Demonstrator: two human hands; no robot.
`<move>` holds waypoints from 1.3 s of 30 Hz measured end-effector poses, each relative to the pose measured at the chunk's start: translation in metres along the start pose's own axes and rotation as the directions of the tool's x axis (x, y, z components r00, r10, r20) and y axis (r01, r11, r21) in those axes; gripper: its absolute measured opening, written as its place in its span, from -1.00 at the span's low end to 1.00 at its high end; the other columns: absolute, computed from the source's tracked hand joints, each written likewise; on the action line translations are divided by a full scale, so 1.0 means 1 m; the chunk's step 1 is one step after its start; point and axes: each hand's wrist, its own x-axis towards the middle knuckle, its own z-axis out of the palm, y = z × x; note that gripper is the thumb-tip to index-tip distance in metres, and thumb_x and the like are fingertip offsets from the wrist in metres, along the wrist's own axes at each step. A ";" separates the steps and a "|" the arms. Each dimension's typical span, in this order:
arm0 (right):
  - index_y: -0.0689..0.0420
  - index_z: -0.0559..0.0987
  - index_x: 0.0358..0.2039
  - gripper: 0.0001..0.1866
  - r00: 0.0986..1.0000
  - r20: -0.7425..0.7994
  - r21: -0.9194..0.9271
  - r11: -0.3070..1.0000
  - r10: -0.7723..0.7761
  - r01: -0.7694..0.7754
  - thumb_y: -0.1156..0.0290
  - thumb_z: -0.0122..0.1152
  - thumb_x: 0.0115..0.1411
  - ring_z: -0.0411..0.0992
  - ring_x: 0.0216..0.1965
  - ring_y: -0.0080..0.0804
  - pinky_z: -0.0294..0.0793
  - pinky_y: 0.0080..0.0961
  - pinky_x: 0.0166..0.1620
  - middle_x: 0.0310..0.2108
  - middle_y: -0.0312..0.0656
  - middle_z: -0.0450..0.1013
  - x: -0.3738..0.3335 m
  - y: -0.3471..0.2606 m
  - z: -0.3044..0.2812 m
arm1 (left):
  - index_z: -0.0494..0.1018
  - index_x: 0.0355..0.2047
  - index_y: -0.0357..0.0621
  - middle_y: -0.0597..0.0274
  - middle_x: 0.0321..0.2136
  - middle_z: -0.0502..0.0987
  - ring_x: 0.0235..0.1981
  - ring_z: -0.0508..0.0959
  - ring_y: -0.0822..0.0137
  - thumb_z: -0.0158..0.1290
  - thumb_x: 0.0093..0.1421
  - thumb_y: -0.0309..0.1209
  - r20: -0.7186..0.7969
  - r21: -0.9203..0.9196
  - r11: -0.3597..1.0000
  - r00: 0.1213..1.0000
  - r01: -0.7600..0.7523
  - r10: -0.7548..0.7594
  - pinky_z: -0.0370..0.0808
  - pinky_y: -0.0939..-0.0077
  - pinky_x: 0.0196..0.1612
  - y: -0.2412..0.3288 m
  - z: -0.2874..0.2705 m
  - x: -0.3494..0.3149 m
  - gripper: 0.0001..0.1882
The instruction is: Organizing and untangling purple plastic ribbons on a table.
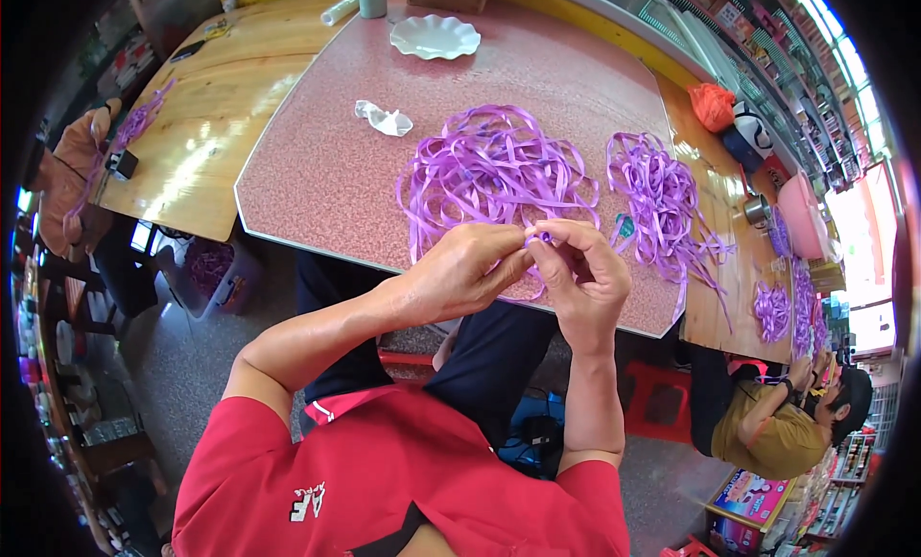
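Note:
Both my hands meet over the near edge of the pink speckled table (317, 164). My left hand (470, 269) is closed in a pinch on a purple ribbon (545, 237). The fingers of my right hand (583, 277) press on the same ribbon, where a small dark purple bit shows; its exact shape is too small to tell. Just beyond my hands lies a large tangled pile of purple ribbons (494, 159). A second ribbon pile (657, 192) rests to the right, some ends trailing over onto the wooden table.
A white scalloped plate (436, 37) and crumpled white tissue (384, 118) sit farther back. Wooden tables (225, 68) adjoin on both sides. A plastic tub (206, 274) stands on the floor at left, a red stool (660, 401) at right. Another person (777, 413) works at right, one more at far left.

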 end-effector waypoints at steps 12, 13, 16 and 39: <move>0.27 0.57 -0.12 -0.78 0.986 -0.124 0.192 0.977 0.116 -0.091 0.64 0.26 0.21 0.51 -0.22 -0.59 0.49 -0.67 -0.14 -0.23 -0.17 0.58 -0.009 0.008 -0.003 | 0.47 -0.13 -0.25 0.34 -0.30 0.56 -0.27 0.49 0.59 0.13 0.33 -0.34 0.062 -0.677 0.656 0.914 0.334 -0.400 0.45 0.65 -0.21 0.004 0.009 -0.002 -0.76; 0.26 0.57 -0.12 -0.78 0.986 -0.123 0.189 0.978 0.115 -0.090 0.64 0.27 0.21 0.51 -0.21 -0.59 0.48 -0.67 -0.14 -0.22 -0.18 0.58 -0.009 0.008 -0.004 | 0.51 -0.16 -0.24 0.37 -0.31 0.55 -0.26 0.49 0.59 0.14 0.31 -0.34 0.064 -0.676 0.645 0.901 0.355 -0.429 0.44 0.65 -0.19 0.008 0.006 -0.001 -0.78; 0.27 0.58 -0.12 -0.78 0.989 -0.114 0.096 0.992 0.098 -0.087 0.65 0.27 0.20 0.49 -0.24 -0.62 0.46 -0.70 -0.18 -0.22 -0.23 0.55 -0.007 0.006 -0.006 | 0.57 -0.22 -0.22 0.42 -0.33 0.53 -0.26 0.48 0.60 0.18 0.28 -0.36 0.075 -0.669 0.632 0.881 0.392 -0.467 0.42 0.65 -0.16 0.006 0.004 0.000 -0.82; 0.20 0.68 -0.14 -0.70 0.971 0.056 -0.477 0.848 -0.233 0.231 0.69 0.33 0.08 0.43 -0.40 -0.50 0.40 -0.59 -0.37 -0.35 -0.23 0.48 -0.004 -0.012 -0.010 | 0.58 -0.27 -0.20 0.43 -0.35 0.52 -0.24 0.48 0.60 0.21 0.23 -0.45 0.047 -0.651 0.656 0.883 0.382 -0.467 0.41 0.64 -0.11 0.001 0.005 -0.003 -0.89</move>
